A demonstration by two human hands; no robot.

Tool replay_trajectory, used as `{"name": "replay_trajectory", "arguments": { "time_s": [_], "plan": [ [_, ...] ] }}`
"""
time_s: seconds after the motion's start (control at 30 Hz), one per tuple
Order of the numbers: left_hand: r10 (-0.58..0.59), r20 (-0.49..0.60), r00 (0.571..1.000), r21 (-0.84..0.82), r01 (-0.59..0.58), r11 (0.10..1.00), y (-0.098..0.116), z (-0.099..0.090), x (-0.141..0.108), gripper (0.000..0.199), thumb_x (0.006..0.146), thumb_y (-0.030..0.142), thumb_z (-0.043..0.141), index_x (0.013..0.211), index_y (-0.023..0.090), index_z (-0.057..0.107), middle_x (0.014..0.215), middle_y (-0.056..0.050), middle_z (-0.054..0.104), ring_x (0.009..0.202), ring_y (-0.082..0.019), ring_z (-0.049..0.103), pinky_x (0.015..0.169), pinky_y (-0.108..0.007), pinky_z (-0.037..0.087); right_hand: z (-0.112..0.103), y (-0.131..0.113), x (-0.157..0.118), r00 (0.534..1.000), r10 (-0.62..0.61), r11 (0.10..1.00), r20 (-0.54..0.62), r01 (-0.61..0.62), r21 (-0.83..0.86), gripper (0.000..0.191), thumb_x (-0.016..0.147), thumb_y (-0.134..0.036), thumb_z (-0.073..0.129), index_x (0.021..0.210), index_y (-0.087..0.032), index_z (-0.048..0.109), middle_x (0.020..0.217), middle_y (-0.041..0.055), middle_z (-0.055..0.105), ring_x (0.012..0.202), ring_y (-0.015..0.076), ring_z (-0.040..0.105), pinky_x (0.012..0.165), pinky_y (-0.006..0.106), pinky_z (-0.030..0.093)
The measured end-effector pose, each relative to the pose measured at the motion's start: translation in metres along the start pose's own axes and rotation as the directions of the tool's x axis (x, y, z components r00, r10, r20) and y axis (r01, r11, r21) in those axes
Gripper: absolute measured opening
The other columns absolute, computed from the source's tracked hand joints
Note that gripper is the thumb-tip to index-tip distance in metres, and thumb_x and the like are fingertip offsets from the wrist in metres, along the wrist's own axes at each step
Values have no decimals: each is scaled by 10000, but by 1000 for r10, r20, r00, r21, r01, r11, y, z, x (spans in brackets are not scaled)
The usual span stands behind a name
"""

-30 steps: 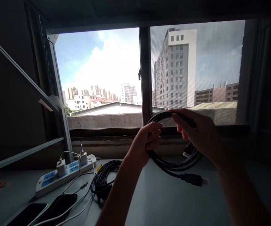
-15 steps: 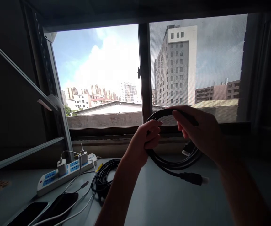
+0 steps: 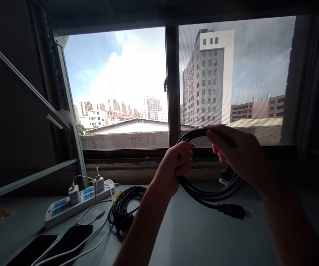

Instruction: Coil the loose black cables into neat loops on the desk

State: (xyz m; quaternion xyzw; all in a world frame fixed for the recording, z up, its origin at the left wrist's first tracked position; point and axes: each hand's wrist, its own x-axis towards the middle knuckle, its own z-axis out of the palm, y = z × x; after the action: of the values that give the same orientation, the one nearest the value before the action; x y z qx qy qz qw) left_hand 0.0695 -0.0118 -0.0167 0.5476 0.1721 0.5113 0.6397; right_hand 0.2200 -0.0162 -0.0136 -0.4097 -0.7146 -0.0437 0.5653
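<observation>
A coiled black cable [image 3: 203, 193] hangs in the air above the table, held between both hands. My left hand [image 3: 180, 162] is closed around the left side of the loop. At the top right of the coil, my right hand [image 3: 231, 144] grips the strands between thumb and fingers. One plug [image 3: 234, 211] with a pale tip sticks out below the loop toward the right. Another connector [image 3: 224, 180] with a light metal end dangles inside the right side, below my right hand. Part of the coil is hidden behind my fingers.
On the table [image 3: 192, 236], a second black cable coil [image 3: 120, 207] lies behind my left forearm. A white power strip [image 3: 79, 203] carries two plugged-in adapters. Two dark phones [image 3: 34, 249] and white cords are at the lower left. A window [image 3: 173, 92] stands behind.
Both hands and the coiled cable have shifted slightly to the right in view. The grip on the coil looks the same.
</observation>
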Motion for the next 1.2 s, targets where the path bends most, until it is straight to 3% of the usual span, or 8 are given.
{"name": "replay_trajectory", "arguments": {
  "time_s": [0.37, 0.67, 1.0, 1.2],
  "plan": [
    [-128, 14, 992, -134, 129, 982, -24, 6, 13, 374, 704, 150, 472, 506, 188, 157, 408, 91, 88, 334, -23, 81, 348, -218, 52, -16, 11, 2, 995, 61, 983, 81, -46, -178, 424, 779, -541, 438, 963, -211, 630, 466, -30, 499, 371, 84, 452, 395, 211, 354],
    [-53, -30, 998, 2, 53, 999, -5, 2, 2, 398, 702, 147, 513, 512, 185, 165, 418, 87, 102, 327, -13, 112, 356, -223, 54, -12, -13, -3, 999, -23, 993, -45, 17, -115, 306, 796, -449, 475, 928, -234, 647, 497, -20, 527, 393, 77, 436, 407, 209, 342],
    [-66, 0, 998, -11, 66, 998, -11, 5, 4, 407, 718, 156, 489, 494, 188, 150, 415, 86, 95, 333, -16, 104, 361, -228, 56, -16, -5, -1, 1000, 22, 992, 8, -21, -121, 319, 785, -470, 479, 910, -224, 639, 506, -18, 532, 422, 85, 453, 420, 212, 349],
    [-59, 47, 997, -8, 60, 998, -10, 2, 4, 415, 728, 163, 491, 512, 184, 138, 415, 87, 90, 326, -13, 108, 363, -222, 62, -14, -6, -1, 1000, -13, 993, -17, 11, -119, 311, 792, -458, 478, 901, -215, 638, 503, -20, 529, 414, 81, 455, 414, 207, 350]
  ]
}}
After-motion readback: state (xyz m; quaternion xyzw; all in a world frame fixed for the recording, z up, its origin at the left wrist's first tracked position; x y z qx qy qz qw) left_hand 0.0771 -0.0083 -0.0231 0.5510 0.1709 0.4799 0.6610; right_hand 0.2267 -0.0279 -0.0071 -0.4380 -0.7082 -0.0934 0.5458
